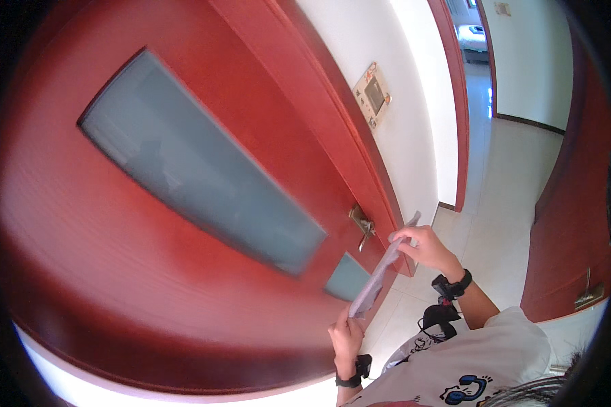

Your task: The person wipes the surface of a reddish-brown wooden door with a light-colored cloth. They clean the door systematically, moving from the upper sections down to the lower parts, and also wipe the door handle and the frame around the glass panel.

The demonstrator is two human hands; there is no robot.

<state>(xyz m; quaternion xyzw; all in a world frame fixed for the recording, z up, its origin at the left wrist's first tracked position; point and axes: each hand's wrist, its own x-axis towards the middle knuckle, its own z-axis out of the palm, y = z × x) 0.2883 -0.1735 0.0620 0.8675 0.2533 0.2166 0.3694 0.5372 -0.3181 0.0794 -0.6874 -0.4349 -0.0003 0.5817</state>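
A greyish-purple cloth (378, 280) is stretched between my two hands in front of a red door (265, 127). My left hand (347, 336) grips its lower end, near the small frosted pane (347, 277) of the door. My right hand (421, 245) pinches the cloth close to its upper end, and a short piece sticks out past the fingers. A metal door handle (364, 229) is just beyond the cloth, to the left of my right hand. Both wrists wear black straps with small devices.
Right of the door frame, a decorated switch plate (372, 96) is fixed to the white wall. A tiled corridor floor (509, 168) leads to a doorway with a bed (472, 40) beyond. Another red door (570, 219) with a handle stands at the right.
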